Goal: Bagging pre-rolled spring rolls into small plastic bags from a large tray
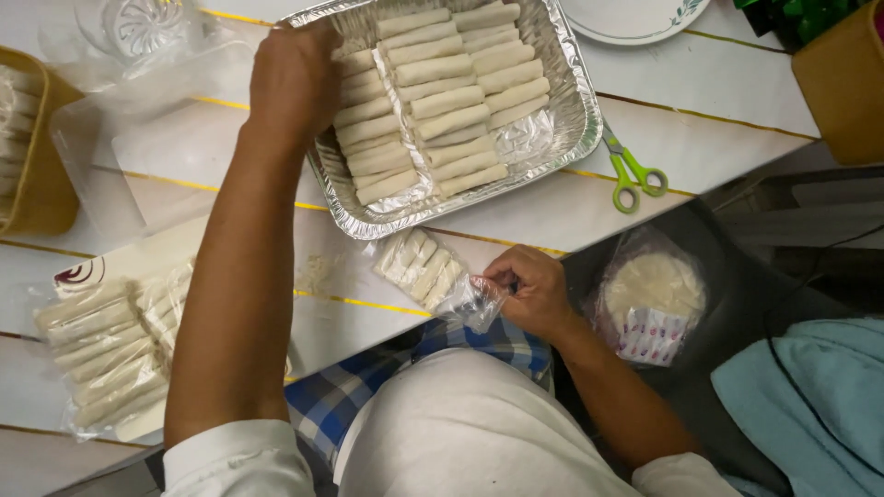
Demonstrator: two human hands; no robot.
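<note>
My left hand (293,81) reaches into the left side of a foil tray (571,110) filled with rows of pale rolled spring rolls (442,101). Its fingers are down among the rolls and hidden, so what they grip cannot be seen. My right hand (529,293) pinches the open end of a clear plastic bag (433,271) that lies on the table edge with several rolls inside.
Packed bags of rolls (106,354) lie at the left on a white board. Green scissors (631,175) rest right of the tray. A bagged stack of round wrappers (649,299) sits on a dark seat. A plate (635,23), baskets and a glass dish stand around.
</note>
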